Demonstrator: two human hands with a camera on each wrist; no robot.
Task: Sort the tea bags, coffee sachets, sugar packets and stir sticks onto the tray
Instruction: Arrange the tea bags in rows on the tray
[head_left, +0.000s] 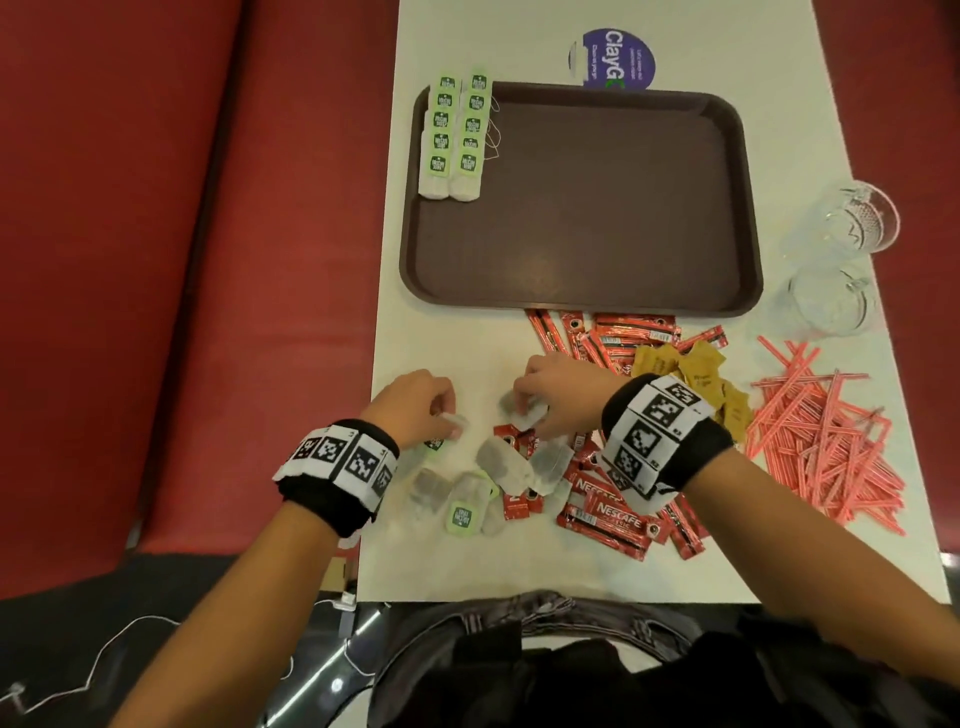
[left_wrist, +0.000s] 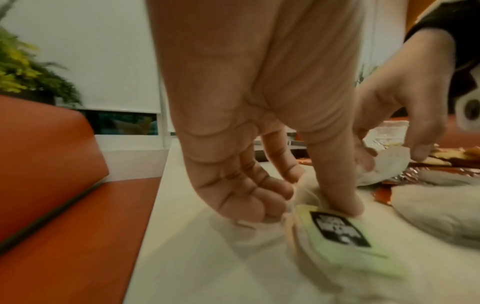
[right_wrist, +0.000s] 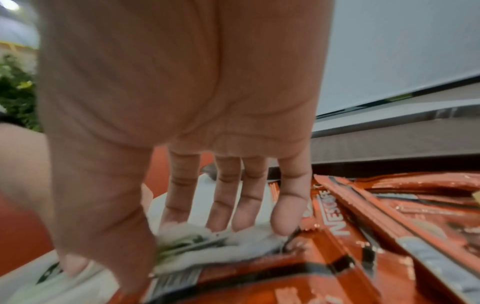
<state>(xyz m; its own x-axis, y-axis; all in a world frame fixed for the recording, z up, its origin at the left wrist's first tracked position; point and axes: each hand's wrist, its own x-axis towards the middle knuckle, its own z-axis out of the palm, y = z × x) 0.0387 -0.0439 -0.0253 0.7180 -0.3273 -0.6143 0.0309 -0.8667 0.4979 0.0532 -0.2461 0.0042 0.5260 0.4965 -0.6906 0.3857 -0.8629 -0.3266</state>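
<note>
A brown tray (head_left: 582, 291) lies mid-table, with two columns of green-tagged tea bags (head_left: 457, 135) along its left edge. Nearer me, my left hand (head_left: 447, 415) pinches a tea bag (left_wrist: 337, 230) by its green tag, low over the table. Beside it my right hand (head_left: 524, 400) holds another tea bag (head_left: 527, 413) between thumb and fingers (right_wrist: 223, 216). Loose tea bags (head_left: 467, 488) lie below both hands. Red coffee sachets (head_left: 608, 514) spread under my right wrist and up toward the tray. Brown sugar packets (head_left: 691, 374) and pink stir sticks (head_left: 826, 436) lie to the right.
Two clear glasses (head_left: 852, 223) stand at the right table edge beyond the sticks. A purple round sign (head_left: 618, 57) sits behind the tray. A red bench seat (head_left: 182, 260) runs along the table's left side. Most of the tray floor is bare.
</note>
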